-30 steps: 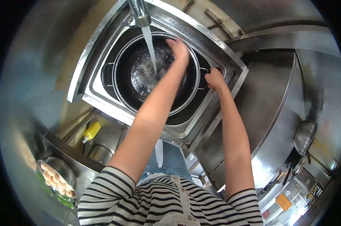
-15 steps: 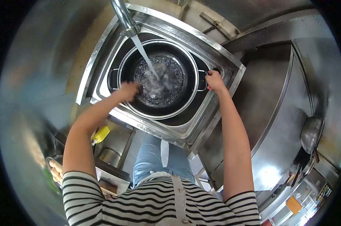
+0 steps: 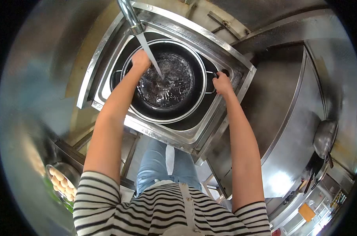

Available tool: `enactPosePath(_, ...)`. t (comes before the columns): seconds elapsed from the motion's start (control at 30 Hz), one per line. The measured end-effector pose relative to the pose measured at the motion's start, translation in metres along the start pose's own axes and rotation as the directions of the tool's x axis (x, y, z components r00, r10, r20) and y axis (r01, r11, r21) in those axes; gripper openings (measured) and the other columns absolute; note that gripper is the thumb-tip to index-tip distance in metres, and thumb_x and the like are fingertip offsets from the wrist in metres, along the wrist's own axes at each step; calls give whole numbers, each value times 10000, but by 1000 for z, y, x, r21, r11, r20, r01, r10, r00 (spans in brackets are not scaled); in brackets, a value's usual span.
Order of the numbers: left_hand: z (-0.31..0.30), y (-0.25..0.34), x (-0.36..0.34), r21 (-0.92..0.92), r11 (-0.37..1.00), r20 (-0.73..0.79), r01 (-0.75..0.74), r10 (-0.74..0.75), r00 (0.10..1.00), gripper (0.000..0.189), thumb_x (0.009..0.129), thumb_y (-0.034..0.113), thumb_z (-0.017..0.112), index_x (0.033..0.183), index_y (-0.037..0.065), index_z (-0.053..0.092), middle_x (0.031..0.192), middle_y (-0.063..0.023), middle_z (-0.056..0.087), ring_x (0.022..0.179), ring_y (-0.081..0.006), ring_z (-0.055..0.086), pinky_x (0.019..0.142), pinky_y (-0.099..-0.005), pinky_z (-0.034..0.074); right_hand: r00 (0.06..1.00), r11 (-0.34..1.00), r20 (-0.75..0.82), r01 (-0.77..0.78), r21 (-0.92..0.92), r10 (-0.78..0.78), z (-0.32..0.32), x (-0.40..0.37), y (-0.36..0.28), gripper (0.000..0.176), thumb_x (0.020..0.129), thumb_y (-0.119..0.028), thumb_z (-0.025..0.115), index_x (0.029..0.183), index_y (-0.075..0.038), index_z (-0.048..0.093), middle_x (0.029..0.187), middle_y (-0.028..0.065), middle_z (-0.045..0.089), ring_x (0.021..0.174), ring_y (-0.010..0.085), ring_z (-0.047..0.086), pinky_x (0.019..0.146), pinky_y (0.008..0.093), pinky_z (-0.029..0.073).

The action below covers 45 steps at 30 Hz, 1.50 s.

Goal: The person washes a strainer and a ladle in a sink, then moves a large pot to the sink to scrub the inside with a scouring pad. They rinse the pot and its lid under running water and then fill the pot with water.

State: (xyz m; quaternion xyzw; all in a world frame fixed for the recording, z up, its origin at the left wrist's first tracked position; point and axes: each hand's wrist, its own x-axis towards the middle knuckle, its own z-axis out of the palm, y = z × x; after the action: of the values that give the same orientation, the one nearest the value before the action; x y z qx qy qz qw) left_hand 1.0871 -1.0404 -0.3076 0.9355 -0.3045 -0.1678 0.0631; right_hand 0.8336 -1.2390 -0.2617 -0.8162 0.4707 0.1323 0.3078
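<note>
A large black pot [image 3: 166, 114] with a metal rim sits in the steel sink [image 3: 186, 137]. Water [image 3: 150, 52] streams from the faucet [image 3: 129, 16] into the pot, and shallow, rippling water covers its bottom. My left hand [image 3: 141, 59] is at the pot's upper left inner wall, beside the stream, with its fingers curled; what they hold, if anything, is hidden. On the right, my right hand [image 3: 221, 82] is closed around the pot's right side handle [image 3: 210, 82]. The left side handle [image 3: 115, 78] is free of any hand.
A bowl of eggs [image 3: 62, 183] stands at the lower left. To the right of the sink is a wide steel surface [image 3: 280, 118], with a metal ladle or pan [image 3: 325, 138] at its far right. An orange board [image 3: 306, 212] shows at the lower right.
My left hand has moved up along the pot's left side, from the lower left to the upper left. My right hand stays on the handle. The water in the pot looks less churned.
</note>
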Motion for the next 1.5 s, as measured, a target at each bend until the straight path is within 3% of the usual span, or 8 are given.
enactPosePath(0.2, 11, 49, -5, 62, 814, -206, -577, 576, 791, 310, 728, 209, 507, 1002, 66, 521, 992, -119, 509, 934, -310, 507, 746, -467, 417, 965, 961, -240, 36, -274, -105, -4, -30, -51, 293, 746, -151, 484, 1004, -20, 525, 964, 193, 550, 954, 339, 502, 799, 437, 408)
enactPosePath(0.43, -24, 7, -19, -211, 972, 10, 105, -105, 994, 232, 761, 211, 472, 884, 42, 573, 906, -217, 565, 877, -341, 546, 736, -418, 440, 860, 839, -49, 507, 197, -508, 48, -56, -110, 196, 742, -82, 445, 859, -17, 589, 771, 152, 604, 688, 278, 590, 656, 351, 464)
enactPosePath(0.53, -10, -4, -53, -81, 920, -585, -383, 267, 766, 314, 717, 73, 496, 1028, 29, 488, 997, -171, 477, 918, -310, 478, 780, -406, 408, 894, 701, 159, 208, 682, -420, 68, -61, -147, 165, 752, -24, 406, 797, -8, 563, 654, 83, 567, 548, 148, 534, 512, 263, 438)
enactPosePath(0.87, -27, 0, -34, 239, 763, -227, -600, 645, 730, 546, 715, 168, 451, 1229, 28, 331, 1315, -106, 293, 1222, -236, 275, 981, -358, 243, 880, 373, 333, -200, 906, -339, 54, -67, -209, 151, 781, -29, 388, 717, -38, 525, 586, 43, 522, 464, 119, 484, 409, 229, 387)
enactPosePath(1.13, 10, 2, -90, -450, 893, -270, -18, -117, 956, 688, 684, 257, 611, 1242, 29, 280, 1218, -202, 361, 1132, -296, 372, 896, -407, 341, 866, 62, 296, -297, 953, -404, 59, -69, -216, 168, 798, -128, 476, 713, 1, 540, 565, 65, 520, 463, 129, 487, 424, 224, 391)
enactPosePath(1.3, -4, 38, -48, -723, 681, -105, 120, -279, 954, 691, 730, 299, 560, 1265, 16, 226, 1182, -247, 375, 1080, -356, 390, 883, -416, 344, 848, 410, 309, -121, 904, -431, 47, -62, -198, 327, 805, -276, 472, 657, 2, 560, 530, 127, 529, 511, 220, 541, 470, 300, 422)
enactPosePath(1.37, -7, 54, -28, -800, 573, -25, 177, -327, 945, 694, 748, 316, 540, 1274, 12, 204, 1167, -265, 380, 1059, -380, 397, 878, -419, 345, 777, 765, -153, 629, 138, -611, 42, -57, -178, 332, 820, -266, 390, 732, -8, 580, 674, 193, 584, 629, 327, 586, 561, 405, 465)
enactPosePath(1.5, 19, 100, -13, -542, 838, -318, 68, -279, 906, 651, 764, 219, 507, 1215, -124, 186, 1224, -329, 244, 1112, -430, 311, 951, -452, 249, 897, 861, -313, 406, 306, -312, 17, -35, -121, 255, 797, -250, 438, 766, -57, 602, 754, 193, 587, 741, 372, 563, 673, 430, 440)
